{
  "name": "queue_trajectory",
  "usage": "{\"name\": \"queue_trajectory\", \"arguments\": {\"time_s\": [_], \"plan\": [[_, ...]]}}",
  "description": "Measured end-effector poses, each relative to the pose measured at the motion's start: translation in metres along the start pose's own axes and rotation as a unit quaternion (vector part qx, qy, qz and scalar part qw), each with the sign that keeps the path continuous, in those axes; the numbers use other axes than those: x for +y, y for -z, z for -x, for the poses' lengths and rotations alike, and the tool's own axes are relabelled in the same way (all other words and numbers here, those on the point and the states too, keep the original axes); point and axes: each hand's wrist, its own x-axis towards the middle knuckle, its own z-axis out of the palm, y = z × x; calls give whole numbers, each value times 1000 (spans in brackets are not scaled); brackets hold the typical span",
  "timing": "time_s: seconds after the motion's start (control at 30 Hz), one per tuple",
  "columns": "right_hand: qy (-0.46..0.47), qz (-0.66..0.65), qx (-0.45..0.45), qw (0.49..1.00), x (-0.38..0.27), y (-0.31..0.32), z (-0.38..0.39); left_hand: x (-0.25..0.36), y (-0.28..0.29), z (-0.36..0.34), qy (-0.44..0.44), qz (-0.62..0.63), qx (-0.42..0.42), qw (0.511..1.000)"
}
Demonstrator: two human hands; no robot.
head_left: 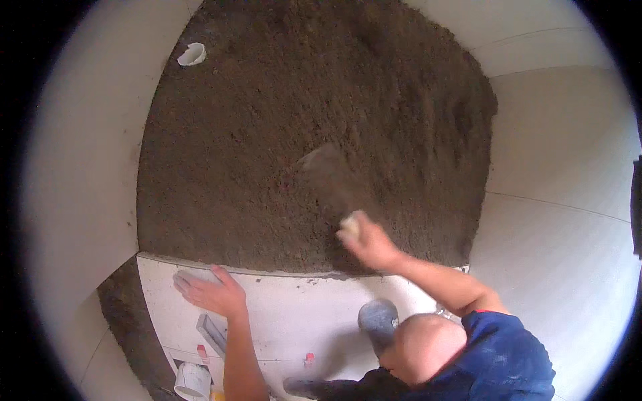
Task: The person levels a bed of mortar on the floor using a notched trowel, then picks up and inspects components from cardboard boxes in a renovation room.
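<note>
My right hand (370,244) is closed round the pale handle of a trowel (329,175). Its blade, smeared by motion, is over the dark, crumbly mortar bed (254,154), just beyond the tile edge. My left hand (212,293) rests palm down with fingers stretched out on a large white floor tile (294,314), close to its far edge. Beside my left forearm a grey straight bar (212,334) lies on the tile, partly hidden by the arm.
A broken-edged white pipe end (192,55) sticks out of the mortar at the far left. Pale tiled walls (555,147) close in both sides. Small red clips (309,359) and a white cylinder (192,381) are near. A grey shoe (378,315) rests on the tile.
</note>
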Motion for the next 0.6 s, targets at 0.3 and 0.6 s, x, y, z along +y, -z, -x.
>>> {"name": "queue_trajectory", "arguments": {"time_s": [0.3,0.6], "plan": [[80,143,-111,980,62,33,46,0,-9,0,-40,19,49,998],[58,102,24,993,65,63,41,-6,-13,0,-16,-4,23,1000]]}}
